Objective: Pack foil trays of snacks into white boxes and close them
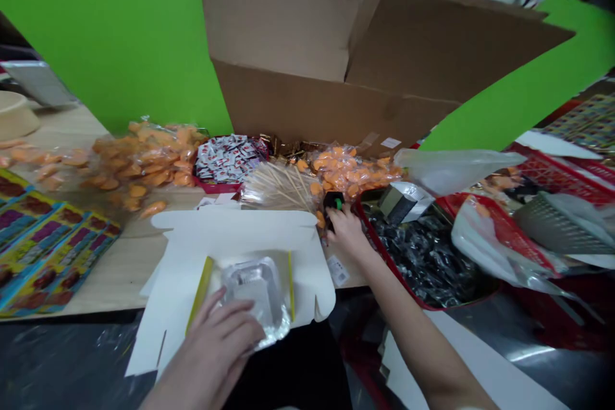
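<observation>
My left hand (218, 343) lies with fingers stretched over the near edge of a small foil tray (254, 288) that sits inside an open white paper box (240, 237) at the table's front. My right hand (346, 230) reaches forward past the box's right side, and its fingers are closed on a small black object with a green spot (334, 203). That object sits beside a bundle of wooden skewers (278, 189) and bags of orange pieces (350, 170).
A big open cardboard carton (336, 64) stands at the back. A red basket (384, 250) of black packets is on the right, with red mesh baskets (552, 173) and plastic bags beyond. Red-and-white sachets (225, 157), orange snack bags (139, 160) and colourful printed sheets (43, 237) lie left.
</observation>
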{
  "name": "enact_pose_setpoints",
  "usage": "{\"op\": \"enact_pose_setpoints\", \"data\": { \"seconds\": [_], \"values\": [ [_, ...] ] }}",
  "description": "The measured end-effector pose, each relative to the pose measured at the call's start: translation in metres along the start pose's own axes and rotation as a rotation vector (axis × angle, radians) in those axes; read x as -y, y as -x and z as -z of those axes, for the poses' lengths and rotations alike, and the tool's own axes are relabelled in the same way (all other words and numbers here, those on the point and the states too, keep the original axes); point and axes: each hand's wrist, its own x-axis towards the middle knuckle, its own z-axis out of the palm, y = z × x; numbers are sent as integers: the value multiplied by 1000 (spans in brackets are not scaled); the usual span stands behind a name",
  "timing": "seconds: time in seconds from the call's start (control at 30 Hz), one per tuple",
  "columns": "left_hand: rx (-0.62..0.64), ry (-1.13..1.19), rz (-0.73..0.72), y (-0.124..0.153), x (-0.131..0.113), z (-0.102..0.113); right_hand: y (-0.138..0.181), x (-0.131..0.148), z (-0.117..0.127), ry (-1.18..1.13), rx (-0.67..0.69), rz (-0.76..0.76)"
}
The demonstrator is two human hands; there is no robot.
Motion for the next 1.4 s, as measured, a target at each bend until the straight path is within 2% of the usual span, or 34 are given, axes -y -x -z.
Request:
{"op": "enact_pose_setpoints", "data": {
  "seconds": [0.1,0.2,0.23,0.3,0.37,0.43,0.5,0.6,0.63,0.67,0.77,0.83,0.93,1.0,1.13,1.23,1.3,1.4],
  "values": [
    [36,-58,35,18,36,-5,-27,-8,-53,221,81,-82],
    [142,-56,50,22,59,-14,-30,-7,-76,210,68,-71],
    [175,-51,57,22,63,-16,-28,-9,-78,167,33,-63],
    [230,-35,82,22,67,-17,-25,-15,-73,-67,-110,-98],
    [262,-22,123,25,68,-16,-19,-23,-62,-356,-283,-200],
    [280,-19,151,31,69,-15,-8,-29,-49,-521,-387,-306],
    [288,-32,156,37,70,-18,12,-31,-38,-733,-424,-398],
    [282,-85,156,43,65,-25,49,-28,-31,-1202,-440,-535],
    [278,-109,164,42,63,-28,59,-27,-30,-1263,-424,-559],
    [276,-132,175,41,59,-29,65,-25,-31,-1211,-397,-552],
    [285,-183,213,33,49,-31,64,-22,-36,-829,-332,-427],
    [287,-189,233,28,44,-31,48,-18,-42,-527,-299,-279],
    [267,-183,262,26,40,-32,16,-11,-55,-41,-177,-43],
    [276,-183,284,26,38,-33,-4,-8,-65,139,-97,60],
    [337,-180,321,26,36,-33,-26,-16,-78,30,-35,191],
    [356,-174,327,25,38,-31,-26,-29,-75,-91,-81,216],
    [336,-165,318,24,38,-28,-22,-35,-70,-184,-165,161],
    [221,-86,271,14,24,-18,-23,-42,-60,-311,-343,-1]
  ]
}}
